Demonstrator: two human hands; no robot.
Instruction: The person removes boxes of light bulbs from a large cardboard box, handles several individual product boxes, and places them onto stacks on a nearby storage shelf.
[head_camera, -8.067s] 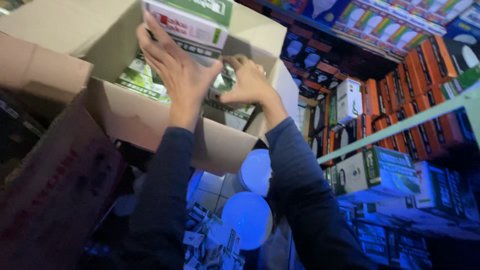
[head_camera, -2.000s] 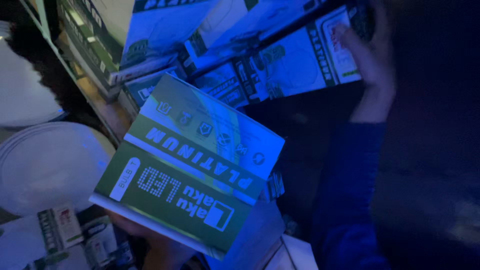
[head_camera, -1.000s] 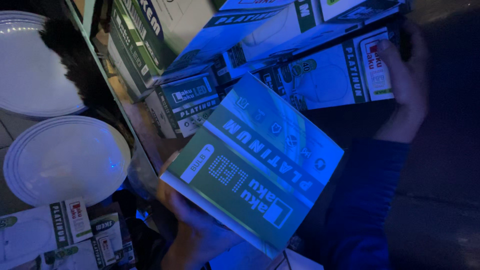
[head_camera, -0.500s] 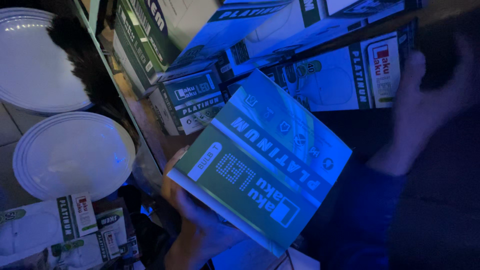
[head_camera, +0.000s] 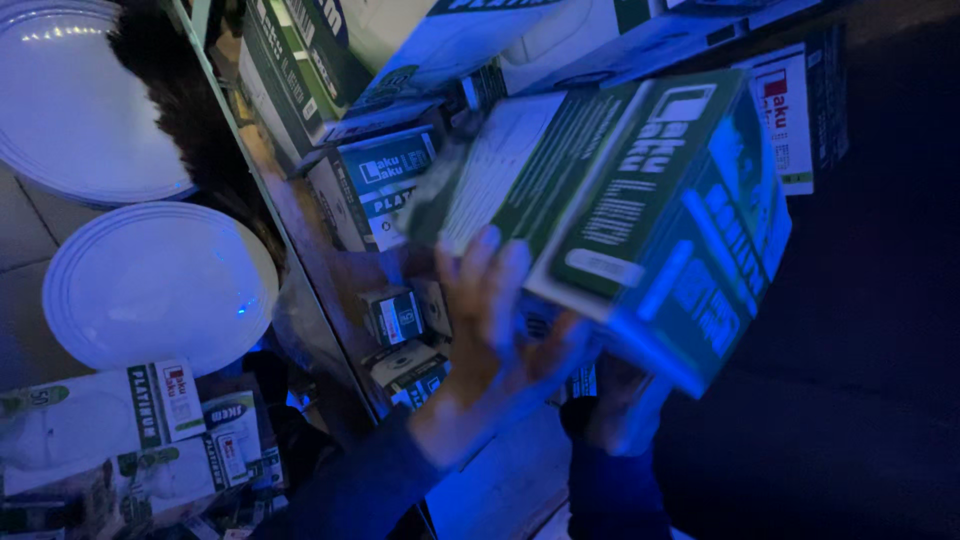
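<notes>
We take the green metal shelf edge as our landmark. To its left lie two round white lamp covers, one above the other, and below them a heap of white and green cartons. To its right the shelf is packed with stacked green and white boxes, with smaller boxes tucked lower down, so little free room shows there. Right of the shelf edge, in front of those stacks, we hold a large green and white box, tilted with one corner pointing down to the right. Our left hand is spread wide, fingers pressed flat against the box's near face, thumb under its lower edge. Our right hand sits beneath the box's low corner, supporting it; how far its fingers are open we cannot tell, as it is dark and blurred. Half a second ago the box lay flatter with its broad printed face towards us and our right hand was raised off to the right; now the box is turned on edge and lifted closer to the shelf stacks
</notes>
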